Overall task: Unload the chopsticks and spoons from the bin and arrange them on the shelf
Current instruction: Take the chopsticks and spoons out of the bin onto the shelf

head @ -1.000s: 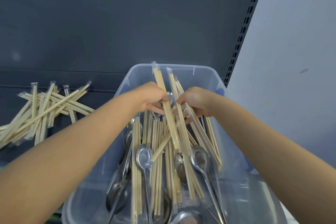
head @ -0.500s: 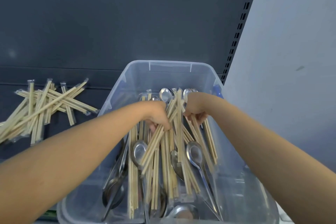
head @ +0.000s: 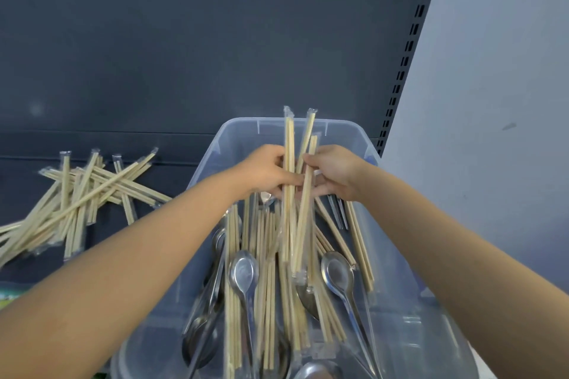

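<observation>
Both hands are up over the far end of the bin [head: 345, 135], working the same bundle of wrapped chopsticks [head: 289, 218]. The left hand [head: 264, 172] has its fingers curled round the sticks from the left. The right hand [head: 334, 172] pinches them from the other side, so both are gripping, neither is loose. The bundle stands nearly upright, top ends poking above the bin's back rim and bottom ends down among the stuff inside. Looks like three or four pairs in clear sleeves, but it's blurry enough that I can't count them for sure.

The bin itself is see-through plastic and has plenty in it: loose chopsticks [head: 268, 271] lying lengthwise, with metal spoons [head: 244, 274] mixed in between and under them, bowls mostly facing up.

Off to the left, a messy pile of chopsticks [head: 86, 194] lies criss-crossed on the dark shelf [head: 172, 172], just beside the bin. Dark back panel [head: 215, 55] behind, pale wall [head: 492, 101] on the right.
</observation>
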`<state>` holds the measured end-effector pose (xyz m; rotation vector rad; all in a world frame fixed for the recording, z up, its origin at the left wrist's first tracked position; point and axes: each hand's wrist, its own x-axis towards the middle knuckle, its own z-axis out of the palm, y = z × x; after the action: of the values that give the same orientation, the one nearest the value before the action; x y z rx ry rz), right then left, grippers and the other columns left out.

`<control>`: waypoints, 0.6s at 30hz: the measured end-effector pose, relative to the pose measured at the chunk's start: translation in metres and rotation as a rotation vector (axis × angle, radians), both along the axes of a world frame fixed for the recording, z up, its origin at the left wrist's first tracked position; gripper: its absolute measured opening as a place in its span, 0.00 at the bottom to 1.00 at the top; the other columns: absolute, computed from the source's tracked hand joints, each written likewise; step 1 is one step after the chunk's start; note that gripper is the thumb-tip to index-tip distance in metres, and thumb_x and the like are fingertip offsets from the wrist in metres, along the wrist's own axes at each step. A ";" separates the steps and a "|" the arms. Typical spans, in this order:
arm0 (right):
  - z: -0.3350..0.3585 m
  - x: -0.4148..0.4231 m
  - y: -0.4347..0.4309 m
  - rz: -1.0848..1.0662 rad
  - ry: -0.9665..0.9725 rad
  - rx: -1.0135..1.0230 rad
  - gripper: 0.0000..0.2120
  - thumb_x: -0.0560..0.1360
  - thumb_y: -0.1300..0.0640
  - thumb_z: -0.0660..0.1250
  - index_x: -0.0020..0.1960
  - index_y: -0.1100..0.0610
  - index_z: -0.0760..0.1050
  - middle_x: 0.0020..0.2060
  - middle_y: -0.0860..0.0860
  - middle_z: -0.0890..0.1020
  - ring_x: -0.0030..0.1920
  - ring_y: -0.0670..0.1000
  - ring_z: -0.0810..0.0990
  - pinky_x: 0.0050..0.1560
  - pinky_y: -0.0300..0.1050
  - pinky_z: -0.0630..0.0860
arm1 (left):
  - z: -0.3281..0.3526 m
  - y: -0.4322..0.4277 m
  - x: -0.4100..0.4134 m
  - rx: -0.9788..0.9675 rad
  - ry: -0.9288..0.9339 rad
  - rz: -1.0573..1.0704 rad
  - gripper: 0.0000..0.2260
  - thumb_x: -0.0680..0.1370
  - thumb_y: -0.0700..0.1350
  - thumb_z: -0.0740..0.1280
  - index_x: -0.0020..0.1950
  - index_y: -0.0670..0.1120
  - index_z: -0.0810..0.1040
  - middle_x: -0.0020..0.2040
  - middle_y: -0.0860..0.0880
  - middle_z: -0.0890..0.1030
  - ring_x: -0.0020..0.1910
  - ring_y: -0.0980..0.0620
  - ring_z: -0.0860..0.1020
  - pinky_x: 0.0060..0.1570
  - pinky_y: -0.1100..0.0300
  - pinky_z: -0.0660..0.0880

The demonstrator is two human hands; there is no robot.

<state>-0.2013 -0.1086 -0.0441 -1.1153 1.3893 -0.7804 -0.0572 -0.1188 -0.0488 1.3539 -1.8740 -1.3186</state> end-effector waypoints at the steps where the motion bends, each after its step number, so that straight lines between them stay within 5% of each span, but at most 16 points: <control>1: 0.003 0.000 0.003 0.010 -0.033 -0.010 0.13 0.82 0.58 0.56 0.61 0.65 0.71 0.48 0.61 0.82 0.43 0.61 0.84 0.46 0.56 0.82 | 0.003 0.003 0.002 0.018 0.058 0.014 0.13 0.73 0.36 0.72 0.57 0.38 0.77 0.45 0.45 0.82 0.33 0.56 0.83 0.29 0.65 0.77; 6: 0.025 0.013 0.017 0.172 -0.187 -0.030 0.15 0.83 0.54 0.53 0.59 0.61 0.75 0.44 0.58 0.82 0.40 0.57 0.83 0.43 0.55 0.82 | 0.027 0.009 0.021 0.021 0.287 0.189 0.16 0.72 0.37 0.73 0.58 0.35 0.77 0.47 0.42 0.84 0.41 0.52 0.84 0.36 0.60 0.80; 9: 0.047 0.040 0.017 0.169 -0.300 -0.055 0.14 0.82 0.56 0.55 0.60 0.60 0.77 0.44 0.57 0.83 0.36 0.54 0.83 0.39 0.53 0.82 | 0.050 0.014 0.044 0.019 0.405 0.231 0.09 0.73 0.36 0.72 0.52 0.38 0.78 0.44 0.43 0.84 0.36 0.53 0.83 0.36 0.60 0.80; 12: 0.065 0.083 0.012 0.135 -0.155 -0.180 0.13 0.82 0.55 0.56 0.57 0.57 0.78 0.39 0.55 0.82 0.34 0.54 0.79 0.44 0.58 0.79 | 0.070 0.019 0.081 -0.007 0.507 0.251 0.04 0.74 0.37 0.71 0.47 0.41 0.78 0.41 0.46 0.84 0.37 0.53 0.84 0.37 0.61 0.80; 15: 0.084 0.139 0.010 0.146 -0.040 -0.319 0.14 0.83 0.52 0.55 0.59 0.56 0.76 0.42 0.57 0.81 0.33 0.51 0.76 0.40 0.51 0.77 | 0.088 0.019 0.131 -0.042 0.638 0.290 0.05 0.75 0.37 0.69 0.49 0.38 0.78 0.44 0.44 0.84 0.40 0.51 0.84 0.40 0.60 0.81; 18: 0.099 0.203 0.011 0.154 -0.035 -0.337 0.13 0.83 0.53 0.53 0.58 0.56 0.74 0.43 0.58 0.78 0.33 0.50 0.76 0.43 0.53 0.82 | 0.099 0.013 0.190 -0.145 0.610 0.293 0.06 0.75 0.38 0.70 0.49 0.38 0.78 0.46 0.42 0.83 0.41 0.49 0.84 0.41 0.59 0.80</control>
<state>0.0015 -0.0973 0.0545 -1.4430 1.1521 -0.9391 0.1330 -0.1061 0.0501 0.9588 -1.2773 -1.2347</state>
